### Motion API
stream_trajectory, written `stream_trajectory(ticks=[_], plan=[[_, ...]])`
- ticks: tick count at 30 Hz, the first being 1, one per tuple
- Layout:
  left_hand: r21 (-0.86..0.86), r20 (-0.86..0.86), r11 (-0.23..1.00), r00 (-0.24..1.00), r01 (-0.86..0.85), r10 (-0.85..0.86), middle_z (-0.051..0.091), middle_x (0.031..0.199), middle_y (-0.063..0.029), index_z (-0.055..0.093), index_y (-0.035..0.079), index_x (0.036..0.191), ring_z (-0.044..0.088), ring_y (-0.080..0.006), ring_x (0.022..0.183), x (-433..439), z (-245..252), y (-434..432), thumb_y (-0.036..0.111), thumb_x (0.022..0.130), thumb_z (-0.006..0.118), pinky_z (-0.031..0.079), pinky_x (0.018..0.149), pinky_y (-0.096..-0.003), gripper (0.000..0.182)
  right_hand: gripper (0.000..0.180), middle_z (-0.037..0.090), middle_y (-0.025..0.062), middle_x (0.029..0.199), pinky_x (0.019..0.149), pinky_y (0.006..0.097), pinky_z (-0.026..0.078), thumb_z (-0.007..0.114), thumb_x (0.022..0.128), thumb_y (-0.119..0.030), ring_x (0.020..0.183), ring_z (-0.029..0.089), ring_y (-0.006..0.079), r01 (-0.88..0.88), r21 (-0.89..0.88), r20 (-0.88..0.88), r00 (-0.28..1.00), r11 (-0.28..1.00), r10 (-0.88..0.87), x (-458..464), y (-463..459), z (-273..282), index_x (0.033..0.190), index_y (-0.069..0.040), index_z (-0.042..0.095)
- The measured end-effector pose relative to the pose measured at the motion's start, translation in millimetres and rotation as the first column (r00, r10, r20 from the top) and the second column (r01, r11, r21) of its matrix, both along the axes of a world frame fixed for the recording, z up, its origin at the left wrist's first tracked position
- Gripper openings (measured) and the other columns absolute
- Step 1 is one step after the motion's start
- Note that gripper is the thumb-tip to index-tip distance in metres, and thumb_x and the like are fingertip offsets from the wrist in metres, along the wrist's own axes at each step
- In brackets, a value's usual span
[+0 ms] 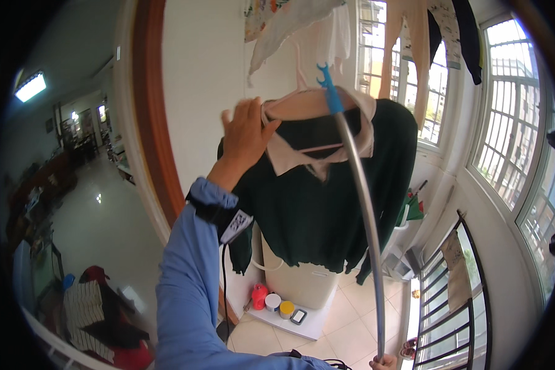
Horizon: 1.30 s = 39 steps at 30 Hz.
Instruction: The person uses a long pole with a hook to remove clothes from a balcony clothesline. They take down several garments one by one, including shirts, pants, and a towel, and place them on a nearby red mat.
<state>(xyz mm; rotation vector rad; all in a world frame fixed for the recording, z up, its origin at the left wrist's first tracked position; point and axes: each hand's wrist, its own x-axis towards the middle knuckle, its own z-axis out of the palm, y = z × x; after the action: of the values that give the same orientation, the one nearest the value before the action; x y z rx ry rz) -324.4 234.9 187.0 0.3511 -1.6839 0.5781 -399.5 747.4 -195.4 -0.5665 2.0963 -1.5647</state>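
Note:
A dark green long-sleeved top with a pale collar hangs in front of me on a pink clothes hanger. My left hand is raised at the left side of the collar, fingers spread and thumb over the collar edge; it looks to be touching the cloth. Low in the view, my right hand grips the bottom of a metal clothes pole. The pole rises in front of the top. Its blue forked tip is beside the hanger's hook, and whether they touch is unclear.
Other laundry hangs overhead by barred windows. A cream appliance stands below on a white base with several containers. At right is a black railing; at left, a brown door frame borders another room.

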Motion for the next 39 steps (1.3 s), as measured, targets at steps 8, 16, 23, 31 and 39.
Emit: stream_trajectory(ticks=[8,16,23,31,39], plan=[[0.497,0.076,0.857,0.978,0.132,-0.195,0.06,0.071,-0.0181,0.061,0.006,0.082,0.059,-0.037,0.07,26,-47,-19,0.033,0.087,0.05,0.044,0.06,-0.0444,0.03,0.013,0.046,-0.0036,0.051,0.042,0.0242,0.031,0.064,0.078,-0.014,0.045,0.04,0.0073,-0.164,0.122,0.031,0.986,0.979,0.161,2,51,24,0.068,-0.009,0.057],[0.591,0.283,0.737,0.94,-0.327,0.191,0.061,0.064,-0.0161,0.06,0.004,0.07,0.061,-0.0339,0.062,92,-139,16,0.037,0.083,0.055,0.048,0.055,-0.0434,0.036,0.012,0.053,0.0051,0.058,0.046,0.0253,0.037,0.063,0.077,-0.018,0.053,0.049,0.0112,-0.445,0.633,-0.131,0.745,0.634,0.654,-99,107,-39,0.073,-0.008,0.06],[0.684,0.25,0.522,0.837,-0.509,0.488,0.062,0.068,-0.0166,0.058,0.006,0.072,0.06,-0.0372,0.067,172,-185,1,0.038,0.083,0.054,0.046,0.059,-0.0475,0.035,0.019,0.047,0.002,0.056,0.046,0.026,0.034,0.061,0.077,-0.014,0.056,0.046,0.0109,-0.493,0.636,-0.201,0.637,0.594,0.745,-180,61,-34,0.062,-0.008,0.051],[0.723,0.218,0.427,0.766,-0.543,0.605,0.059,0.062,-0.0152,0.052,0.005,0.07,0.058,-0.0365,0.06,356,-267,-20,0.035,0.084,0.054,0.044,0.052,-0.0468,0.032,0.025,0.044,-0.0003,0.055,0.044,0.0259,0.032,0.061,0.079,-0.015,0.052,0.043,0.0097,-0.684,0.36,-0.114,0.643,0.635,0.757,-65,-82,-3,0.059,-0.009,0.047],[0.722,0.235,0.21,0.52,-0.659,0.821,0.057,0.061,-0.0159,0.053,0.009,0.073,0.057,-0.0366,0.058,617,-310,-126,0.033,0.085,0.053,0.042,0.049,-0.0467,0.027,0.021,0.044,-0.0036,0.058,0.042,0.0225,0.028,0.058,0.083,-0.021,0.05,0.039,0.0064,-0.792,0.289,0.224,0.602,0.538,0.766,140,-293,26,0.067,-0.008,0.052]])
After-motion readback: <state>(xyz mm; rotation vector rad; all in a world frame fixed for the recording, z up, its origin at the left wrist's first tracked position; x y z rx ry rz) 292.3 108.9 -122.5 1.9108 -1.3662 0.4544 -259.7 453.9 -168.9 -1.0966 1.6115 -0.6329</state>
